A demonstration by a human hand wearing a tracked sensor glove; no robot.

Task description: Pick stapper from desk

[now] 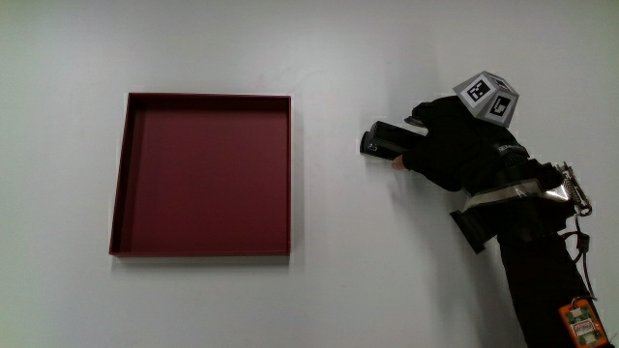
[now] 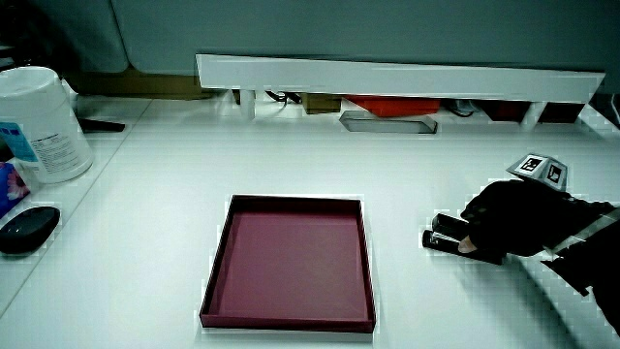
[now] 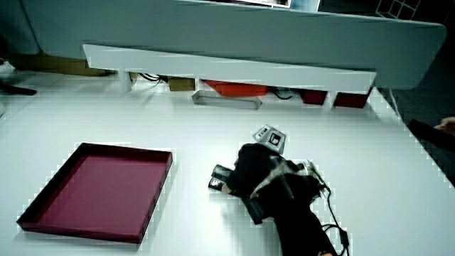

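Presently the hand [image 1: 455, 145] lies on the white table [image 1: 387, 290], its fingers curled around the near end of one black stapler [image 1: 385, 141]; the stapler's free end pokes out from under the fingers toward the red tray [image 1: 203, 174]. Stapler and tray are apart, with bare table between them. Whether the stapler still rests on the table or is already lifted cannot be told. In both side views the same grasp shows: hand [image 2: 504, 228] closed over stapler [image 2: 444, 234], and hand [image 3: 256, 174] over stapler [image 3: 222, 176], level with the tray's middle. Count: one stapler, one tray [image 2: 291, 267], one gloved hand with one patterned cube [image 1: 488, 97] on its back. Off the tray's other flank, in a side view, stand one white canister [image 2: 39, 121] and one dark mouse [image 2: 27, 228].
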